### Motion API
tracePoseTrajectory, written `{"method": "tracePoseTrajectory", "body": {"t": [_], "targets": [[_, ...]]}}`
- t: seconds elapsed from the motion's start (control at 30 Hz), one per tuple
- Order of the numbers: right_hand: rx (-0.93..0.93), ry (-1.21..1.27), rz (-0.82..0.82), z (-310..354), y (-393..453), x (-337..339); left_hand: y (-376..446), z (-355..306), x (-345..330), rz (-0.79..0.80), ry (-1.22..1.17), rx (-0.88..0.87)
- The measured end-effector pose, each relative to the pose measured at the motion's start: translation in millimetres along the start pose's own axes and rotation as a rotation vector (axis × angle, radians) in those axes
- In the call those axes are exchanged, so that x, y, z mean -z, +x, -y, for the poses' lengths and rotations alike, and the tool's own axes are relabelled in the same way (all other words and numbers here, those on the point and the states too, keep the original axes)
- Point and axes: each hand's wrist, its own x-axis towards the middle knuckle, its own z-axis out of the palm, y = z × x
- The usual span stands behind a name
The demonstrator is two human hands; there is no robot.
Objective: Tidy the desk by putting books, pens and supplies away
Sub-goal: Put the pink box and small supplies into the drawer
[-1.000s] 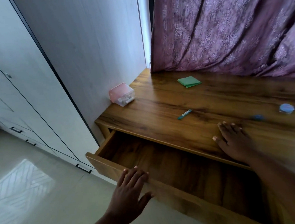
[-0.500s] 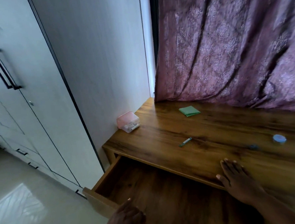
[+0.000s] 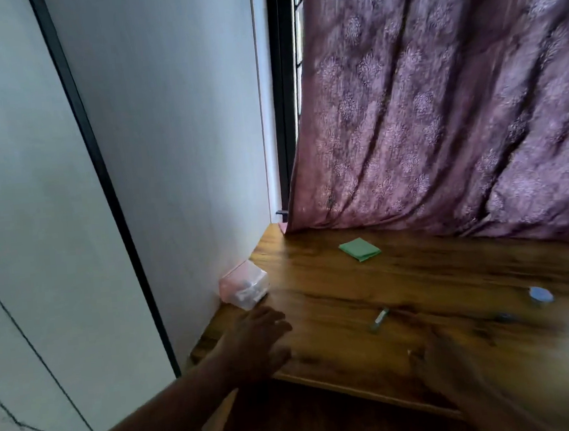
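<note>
left hand (image 3: 259, 341): reaching in from lower left over the desk's left front corner, fingers spread and fairly straight, holding nothing; fingertips just short of the pink box
right hand (image 3: 441, 370): lower right, flat on the desk edge, fingers extended, heavily blurred; nothing in it
hands: well apart
desk (image 3: 402, 284): wooden top, fills centre to right of frame
drawer (image 3: 312, 426): open under the desk front, bottom centre; dark inside, contents can't tell
pink box (image 3: 244, 285): translucent plastic, left edge of desk against the wall, small white items inside
green pad (image 3: 360, 249): flat, far side of desk near the curtain
pen (image 3: 379, 319): small, greenish, mid desk, between the 2 hands and further back
blue cap (image 3: 540, 295): round, right side of desk
curtain (image 3: 455, 97): purple patterned, upper right, hem touching the desk back
wardrobe (image 3: 37, 237): white doors, left of frame
</note>
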Motion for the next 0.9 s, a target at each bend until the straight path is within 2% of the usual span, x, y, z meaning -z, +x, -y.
{"method": "tracePoseTrajectory", "body": {"t": [0.03, 0.1, 0.13, 0.17, 0.23, 0.4, 0.53, 0.63, 0.77, 0.9], "targets": [[0.048, 0.007, -0.034, 17.1, 7.9, -2.8, 22.6, 43.1, 19.8, 0.05, 0.0, 0.056], [0.119, 0.004, -0.079, 46.5, 22.9, -7.5, 47.7, 73.8, 39.5, 0.065, 0.006, 0.274], [0.12, -0.016, -0.067, 60.1, 28.3, -8.9, 57.0, 90.1, 41.3, 0.106, -0.007, 0.368], [0.106, -0.039, -0.034, 71.2, 30.9, -9.4, 55.5, 96.6, 35.5, 0.215, -0.05, 0.464], [0.089, -0.063, 0.003, 84.4, 43.0, -16.1, 59.1, 107.5, 16.3, 0.3, -0.119, 0.631], [-0.028, 0.008, 0.096, 97.7, 64.6, -27.7, 79.8, 120.1, -7.5, 0.248, -0.24, 0.804], [-0.051, 0.023, 0.107, 89.6, 60.7, -43.9, 81.1, 115.1, -8.7, 0.288, -0.199, 0.833], [-0.055, -0.002, 0.099, 92.6, 46.6, -36.5, 68.1, 101.0, -6.1, 0.21, -0.213, 0.78], [0.025, 0.025, 0.106, 87.3, 35.8, -39.7, 34.2, 77.3, 8.1, 0.056, -0.432, 0.594], [0.113, -0.008, 0.154, 85.7, 5.8, -47.0, -14.3, 53.0, 28.2, 0.016, -0.388, 0.321]]}}
